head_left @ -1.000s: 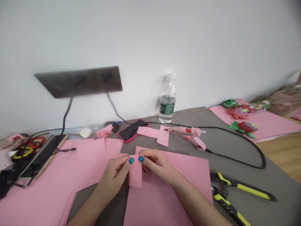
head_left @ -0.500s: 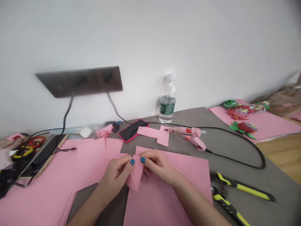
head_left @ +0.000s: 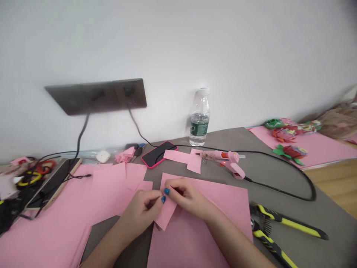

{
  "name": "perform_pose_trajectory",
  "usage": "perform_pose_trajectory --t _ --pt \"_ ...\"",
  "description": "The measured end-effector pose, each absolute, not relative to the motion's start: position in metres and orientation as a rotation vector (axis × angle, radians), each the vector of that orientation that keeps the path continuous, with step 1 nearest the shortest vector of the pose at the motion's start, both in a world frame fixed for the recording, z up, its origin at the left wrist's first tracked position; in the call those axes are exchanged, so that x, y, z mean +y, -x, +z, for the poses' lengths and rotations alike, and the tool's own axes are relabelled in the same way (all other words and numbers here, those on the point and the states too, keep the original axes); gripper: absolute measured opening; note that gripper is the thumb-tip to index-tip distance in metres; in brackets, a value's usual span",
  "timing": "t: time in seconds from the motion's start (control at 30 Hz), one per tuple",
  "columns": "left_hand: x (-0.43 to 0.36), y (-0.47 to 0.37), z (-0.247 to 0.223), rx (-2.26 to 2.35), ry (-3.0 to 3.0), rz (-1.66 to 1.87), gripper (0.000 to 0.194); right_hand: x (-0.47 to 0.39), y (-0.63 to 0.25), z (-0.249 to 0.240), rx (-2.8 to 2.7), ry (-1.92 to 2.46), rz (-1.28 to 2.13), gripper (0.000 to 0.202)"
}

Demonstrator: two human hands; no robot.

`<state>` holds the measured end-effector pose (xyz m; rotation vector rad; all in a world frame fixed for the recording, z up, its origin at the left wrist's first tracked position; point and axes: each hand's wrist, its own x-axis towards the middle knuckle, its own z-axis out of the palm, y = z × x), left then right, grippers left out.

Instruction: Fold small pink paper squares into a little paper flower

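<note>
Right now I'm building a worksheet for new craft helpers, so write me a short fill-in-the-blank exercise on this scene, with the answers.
1. The left hand and right hand pinch a small pink piece of ____.
2. The pink-edged phone lies flat, but the bottle stands ____.
3. The pliers-like tool has black and ____ handles.
4. The cord of the glue gun is coloured ____.

Missing words: paper; upright; yellow; black.
</note>
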<state>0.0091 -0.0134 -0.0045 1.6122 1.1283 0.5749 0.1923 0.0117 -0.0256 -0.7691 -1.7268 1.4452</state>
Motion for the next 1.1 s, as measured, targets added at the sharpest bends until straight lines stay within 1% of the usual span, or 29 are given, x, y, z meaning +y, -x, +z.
perform_pose_trajectory --t 0.23,0.33,0.47,0.57,0.63,0.67,0.77,0.93,0.97,1.1 --pt "-0.010 -0.002 0.001 1.151 -1.423 0.554 0.037 0.015 -0.190 -0.022 -1.542 0.771 1.443 0.045" --pt "-0.006 0.008 0.001 1.159 -1.455 0.615 0.033 0.017 -0.191 -0.027 -1.447 0.821 1.457 0.045" --pt "0.000 0.018 0.000 1.211 -1.404 0.795 0.028 0.019 -0.193 -0.034 -1.275 0.866 1.421 0.045" --pt "0.000 0.013 0.002 1.201 -1.396 0.860 0.032 0.018 -0.192 -0.031 -1.451 0.833 1.409 0.046" --pt "-0.003 0.005 0.002 1.168 -1.446 0.819 0.037 0.016 -0.190 -0.027 -1.570 0.802 1.382 0.046" --pt "-0.004 0.002 0.002 1.166 -1.482 0.782 0.037 0.015 -0.190 -0.026 -1.604 0.797 1.366 0.046" --pt "-0.008 -0.006 -0.001 1.202 -1.572 0.663 0.035 0.014 -0.189 -0.026 -1.662 0.785 1.346 0.040" --pt "-0.009 -0.005 -0.005 1.225 -1.705 0.609 0.034 0.012 -0.188 -0.026 -1.755 0.730 1.317 0.015" --pt "-0.009 -0.004 -0.005 1.224 -1.737 0.602 0.033 0.011 -0.188 -0.025 -1.763 0.731 1.312 0.014" --pt "-0.009 -0.003 -0.004 1.224 -1.815 0.595 0.031 0.011 -0.189 -0.023 -1.752 0.723 1.334 0.017"
